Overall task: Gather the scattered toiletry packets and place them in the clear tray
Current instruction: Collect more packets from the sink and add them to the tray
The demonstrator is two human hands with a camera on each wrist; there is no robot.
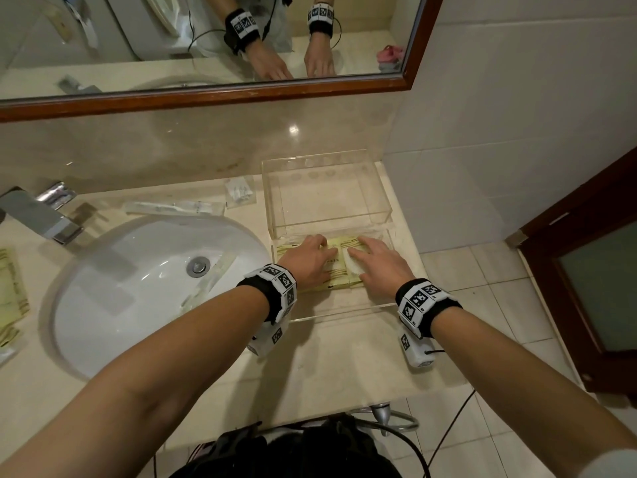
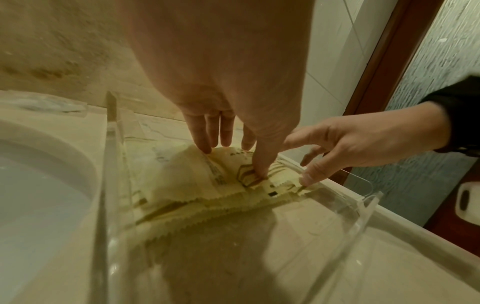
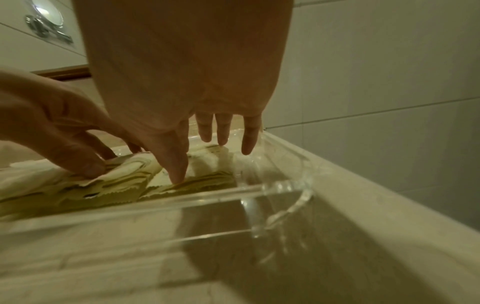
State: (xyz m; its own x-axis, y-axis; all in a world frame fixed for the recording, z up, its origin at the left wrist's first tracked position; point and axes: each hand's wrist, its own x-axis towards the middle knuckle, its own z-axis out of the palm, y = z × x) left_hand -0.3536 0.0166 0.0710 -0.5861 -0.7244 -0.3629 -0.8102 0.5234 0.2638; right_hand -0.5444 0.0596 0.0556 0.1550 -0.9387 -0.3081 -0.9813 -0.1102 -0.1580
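A clear acrylic tray (image 1: 341, 310) stands on the counter right of the sink, split into a far and a near compartment. Several yellow toiletry packets (image 1: 339, 270) lie overlapped in the near compartment. My left hand (image 1: 315, 257) rests on their left part, fingers fairly straight, thumb pressing down (image 2: 233, 162). On their right part lies my right hand (image 1: 365, 253), its thumb pressed on a packet (image 3: 193, 159). The far compartment looks empty. A small clear packet (image 1: 241, 190) and a long clear packet (image 1: 175, 208) lie on the counter behind the sink. More yellow packets (image 1: 10, 288) sit at the far left.
The white sink (image 1: 148, 288) fills the counter's left half, with a chrome faucet (image 1: 38, 215) behind it. A long translucent strip (image 1: 206, 281) shows in the basin. The mirror and backsplash close the back; tiled wall and a wooden door (image 1: 586, 270) stand to the right.
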